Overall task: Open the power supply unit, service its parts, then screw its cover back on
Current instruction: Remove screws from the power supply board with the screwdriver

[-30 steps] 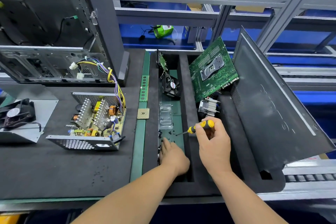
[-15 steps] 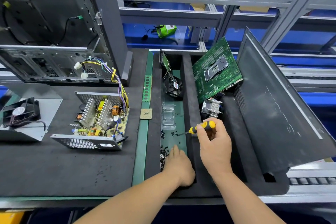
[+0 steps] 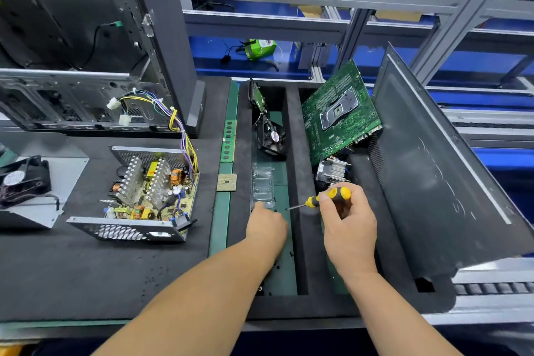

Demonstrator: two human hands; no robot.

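While its cover is off, the power supply unit (image 3: 138,196) sits open on the black tabletop (image 3: 86,274) at left, circuit board, heat sinks and coils exposed, a bundle of coloured wires (image 3: 182,130) rising from its far right corner toward the computer case (image 3: 86,66) behind. Far left: a grey metal cover (image 3: 43,211) carrying a black fan (image 3: 23,182).

Centre: a RAM stick (image 3: 228,140) and a CPU chip (image 3: 226,182) on the green strip.

Right: a black foam tray (image 3: 300,153) holding a clear plastic holder (image 3: 263,188), a second fan (image 3: 273,139), a tilted motherboard (image 3: 338,113), a finned cooler (image 3: 332,170) and a leaning side panel (image 3: 433,182).

Left hand (image 3: 267,227): down in the tray's left slot among small dark screws (image 3: 291,254), fingers hidden; grip cannot be told.

Right hand (image 3: 348,228): wrapped round a yellow-and-black screwdriver (image 3: 326,198), tip pointing left.
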